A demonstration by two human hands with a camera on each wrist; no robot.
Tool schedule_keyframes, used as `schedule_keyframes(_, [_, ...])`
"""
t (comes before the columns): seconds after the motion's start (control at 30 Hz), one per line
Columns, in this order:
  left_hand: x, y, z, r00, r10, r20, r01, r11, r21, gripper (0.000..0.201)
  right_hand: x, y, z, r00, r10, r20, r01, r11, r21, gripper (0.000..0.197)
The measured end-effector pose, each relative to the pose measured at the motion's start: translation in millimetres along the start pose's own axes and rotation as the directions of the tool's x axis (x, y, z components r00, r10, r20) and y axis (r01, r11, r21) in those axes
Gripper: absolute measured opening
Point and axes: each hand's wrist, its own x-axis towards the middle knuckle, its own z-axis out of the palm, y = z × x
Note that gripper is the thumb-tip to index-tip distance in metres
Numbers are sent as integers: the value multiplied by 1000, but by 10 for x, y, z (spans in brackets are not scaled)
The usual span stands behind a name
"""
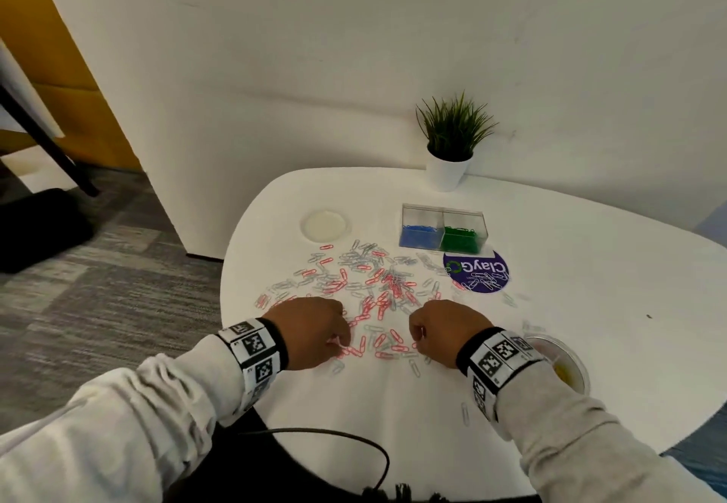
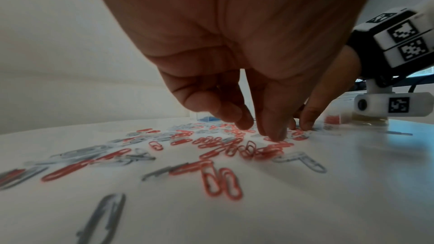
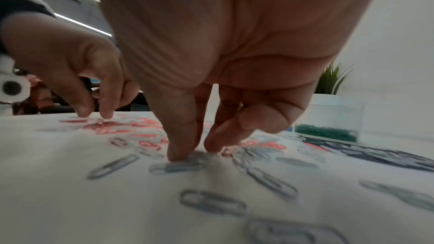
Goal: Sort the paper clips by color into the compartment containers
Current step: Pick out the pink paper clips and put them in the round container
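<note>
Raking with both hands, my left hand curls fingertips onto red clips, my right hand onto grey clips, neither visibly pinching any, to separate colours.

Both hands are down on the white table, the left hand and right hand knuckles-up over scattered red and silver paper clips. Behind the scatter, a clear compartment container holds blue clips beside green. A potted plant stands beyond it.

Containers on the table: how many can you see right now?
2: a clear two-compartment box with blue and green clips at the back near the plant, and a round tub by the right wrist, partly hidden.
</note>
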Motion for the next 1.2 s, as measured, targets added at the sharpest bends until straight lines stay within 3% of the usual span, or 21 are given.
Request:
schedule_keyframes(0.1, [-9, 28, 34, 1000, 9, 8, -10, 1000, 11, 22, -8, 3, 33, 1000, 16, 14, -17, 999, 42, 2])
schedule_keyframes(0.4, [0, 42, 131, 999, 41, -21, -40, 998, 52, 14, -34, 36, 64, 996, 80, 25, -82, 993, 87, 20])
schedule_keyframes(0.63, [-43, -165, -131, 982, -161, -100, 145, 978, -150, 5, -49, 36, 72, 998, 43, -36, -41, 998, 40, 7])
schedule_keyframes(0.73, [-100, -265, -218, 965, -232, -122, 192, 944, -270, 23, -54, 9, 64, 999, 41, -22, -41, 999, -4, 15])
schedule_keyframes(0.87, [-104, -336, -267, 966, -255, -30, 236, 927, -293, 27, -57, -50, 4, 995, 46, -83, -40, 996, 78, 7])
schedule_keyframes(0.97, [-86, -322, -186, 966, -250, 70, 253, 845, -470, 22, -2, -103, -38, 990, 101, -101, -75, 969, 234, 11])
schedule_keyframes(1.03, [-79, -287, -129, 963, -248, 109, 261, 739, -622, 23, 50, -152, -46, 992, 109, -56, -88, 952, 293, 14])
schedule_keyframes(1.13, [-66, -258, -126, 958, -258, 128, 256, 558, -790, 20, 112, -207, -14, 998, 66, 2, -64, 959, 275, 18])
schedule_keyframes(1.2, [-63, -254, -126, 954, -267, 135, 258, 506, -823, 18, 135, -198, 39, 998, 50, 26, -54, 974, 220, 15])
